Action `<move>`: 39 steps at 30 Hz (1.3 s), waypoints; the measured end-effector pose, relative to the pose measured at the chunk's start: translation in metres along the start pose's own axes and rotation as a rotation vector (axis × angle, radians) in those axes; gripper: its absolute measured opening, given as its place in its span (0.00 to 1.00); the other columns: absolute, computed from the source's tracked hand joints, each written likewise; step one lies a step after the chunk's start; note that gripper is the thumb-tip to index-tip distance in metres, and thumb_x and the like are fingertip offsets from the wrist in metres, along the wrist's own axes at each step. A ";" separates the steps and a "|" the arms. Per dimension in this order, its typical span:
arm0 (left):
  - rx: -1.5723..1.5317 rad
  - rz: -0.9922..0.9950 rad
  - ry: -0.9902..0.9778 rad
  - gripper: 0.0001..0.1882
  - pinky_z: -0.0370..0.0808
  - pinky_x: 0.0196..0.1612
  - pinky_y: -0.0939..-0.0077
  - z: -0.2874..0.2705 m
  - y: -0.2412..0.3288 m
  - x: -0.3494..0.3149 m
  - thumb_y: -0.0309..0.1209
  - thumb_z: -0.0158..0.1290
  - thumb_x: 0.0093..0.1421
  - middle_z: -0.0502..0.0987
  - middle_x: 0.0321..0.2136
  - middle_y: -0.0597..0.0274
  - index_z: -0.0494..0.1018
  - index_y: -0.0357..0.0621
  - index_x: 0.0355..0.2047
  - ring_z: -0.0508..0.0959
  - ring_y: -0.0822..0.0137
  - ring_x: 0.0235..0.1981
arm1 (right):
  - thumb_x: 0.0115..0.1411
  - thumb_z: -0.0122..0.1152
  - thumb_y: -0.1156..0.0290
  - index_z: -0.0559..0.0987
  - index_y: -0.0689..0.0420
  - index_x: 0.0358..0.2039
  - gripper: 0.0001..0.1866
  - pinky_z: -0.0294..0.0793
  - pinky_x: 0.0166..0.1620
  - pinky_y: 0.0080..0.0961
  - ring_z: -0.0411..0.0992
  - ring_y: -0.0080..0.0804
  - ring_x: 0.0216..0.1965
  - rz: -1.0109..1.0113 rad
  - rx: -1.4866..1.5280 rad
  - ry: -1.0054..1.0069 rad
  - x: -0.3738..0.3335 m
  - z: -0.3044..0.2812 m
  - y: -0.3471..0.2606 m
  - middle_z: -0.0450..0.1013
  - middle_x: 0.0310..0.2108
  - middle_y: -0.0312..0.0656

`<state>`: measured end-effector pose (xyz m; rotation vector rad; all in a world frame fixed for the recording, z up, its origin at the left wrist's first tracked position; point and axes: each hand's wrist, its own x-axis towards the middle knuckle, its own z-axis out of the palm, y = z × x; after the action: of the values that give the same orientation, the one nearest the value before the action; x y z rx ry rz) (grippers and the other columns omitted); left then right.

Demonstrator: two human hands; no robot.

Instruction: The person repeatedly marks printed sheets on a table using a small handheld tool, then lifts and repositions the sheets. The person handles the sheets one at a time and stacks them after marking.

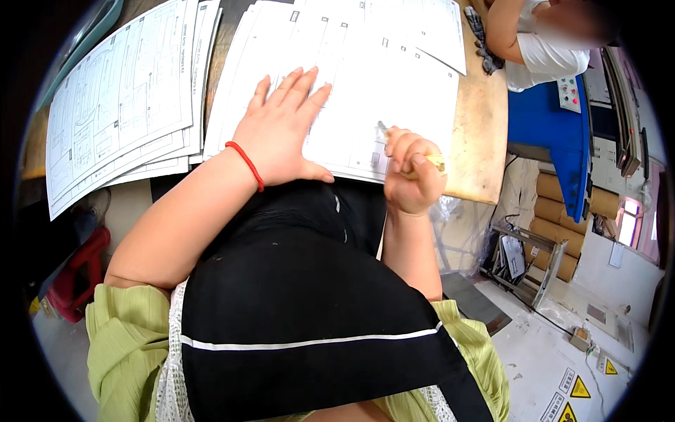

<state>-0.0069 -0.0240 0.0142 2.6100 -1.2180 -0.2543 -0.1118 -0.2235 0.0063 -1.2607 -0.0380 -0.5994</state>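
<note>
My left hand (281,137), with a red cord round the wrist, lies spread over a stack of white printed sheets (394,84). Its thumb points right along the near edge of the paper. Over the right part of the same sheets, my right hand (413,169) is closed round a small hand tool (437,163) with a yellow handle. A short grey tip sticks out beyond the fingers toward the paper; its exact kind is hard to make out. Most of the handle is hidden in my fist.
Another pile of printed sheets (126,105) lies at the left, overhanging the near edge of the wooden table (485,133). Dark gloves (484,42) rest at the far right, near another person's arm (503,32). Blue machinery (555,133) and a metal frame (545,274) stand to the right.
</note>
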 end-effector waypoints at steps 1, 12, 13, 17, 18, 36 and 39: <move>0.025 0.000 -0.002 0.65 0.42 0.75 0.49 0.005 -0.006 -0.003 0.71 0.61 0.43 0.48 0.74 0.53 0.50 0.48 0.73 0.47 0.57 0.75 | 0.51 0.48 0.73 0.64 0.55 0.15 0.10 0.62 0.42 0.36 0.62 0.34 0.26 0.030 0.034 -0.015 -0.004 0.010 0.005 0.65 0.16 0.41; -0.022 0.023 0.111 0.62 0.44 0.74 0.48 0.023 -0.009 -0.008 0.68 0.64 0.43 0.52 0.73 0.53 0.54 0.49 0.72 0.50 0.56 0.74 | 0.49 0.50 0.77 0.67 0.57 0.16 0.07 0.63 0.40 0.35 0.63 0.33 0.25 -0.049 -0.122 -0.098 -0.008 0.040 0.031 0.66 0.16 0.40; -0.011 0.016 0.116 0.62 0.45 0.73 0.48 0.023 -0.010 -0.008 0.68 0.64 0.44 0.52 0.73 0.53 0.54 0.49 0.72 0.51 0.56 0.74 | 0.49 0.50 0.78 0.67 0.58 0.16 0.07 0.63 0.39 0.35 0.63 0.33 0.25 -0.047 -0.132 -0.097 -0.009 0.043 0.033 0.66 0.16 0.40; 0.015 0.009 0.133 0.61 0.46 0.73 0.47 0.026 -0.010 -0.008 0.68 0.63 0.45 0.52 0.73 0.54 0.55 0.49 0.71 0.51 0.57 0.74 | 0.48 0.48 0.82 0.67 0.60 0.16 0.07 0.63 0.36 0.31 0.62 0.32 0.25 -0.013 -0.190 -0.135 -0.015 0.046 0.027 0.66 0.18 0.41; 0.023 0.003 0.141 0.60 0.46 0.73 0.47 0.025 -0.010 -0.008 0.68 0.62 0.45 0.53 0.73 0.54 0.55 0.49 0.71 0.51 0.57 0.74 | 0.48 0.48 0.83 0.67 0.60 0.16 0.07 0.63 0.35 0.31 0.62 0.32 0.25 -0.009 -0.206 -0.155 -0.018 0.048 0.023 0.66 0.18 0.41; -0.010 0.009 0.155 0.60 0.47 0.73 0.48 0.028 -0.011 -0.008 0.67 0.64 0.44 0.54 0.72 0.56 0.56 0.50 0.71 0.52 0.59 0.73 | 0.51 0.49 0.71 0.65 0.55 0.15 0.10 0.63 0.50 0.37 0.64 0.35 0.28 0.055 -0.029 -0.098 -0.003 0.056 0.040 0.66 0.16 0.42; 0.000 -0.003 0.152 0.60 0.47 0.73 0.47 0.027 -0.012 -0.007 0.67 0.64 0.44 0.54 0.72 0.56 0.56 0.50 0.71 0.52 0.59 0.73 | 0.48 0.47 0.81 0.67 0.60 0.15 0.07 0.64 0.38 0.32 0.64 0.33 0.27 0.008 -0.087 -0.153 -0.001 0.059 0.040 0.66 0.17 0.41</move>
<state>-0.0100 -0.0157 -0.0148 2.5783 -1.1619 -0.0555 -0.0777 -0.1629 -0.0098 -1.3888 -0.1358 -0.5013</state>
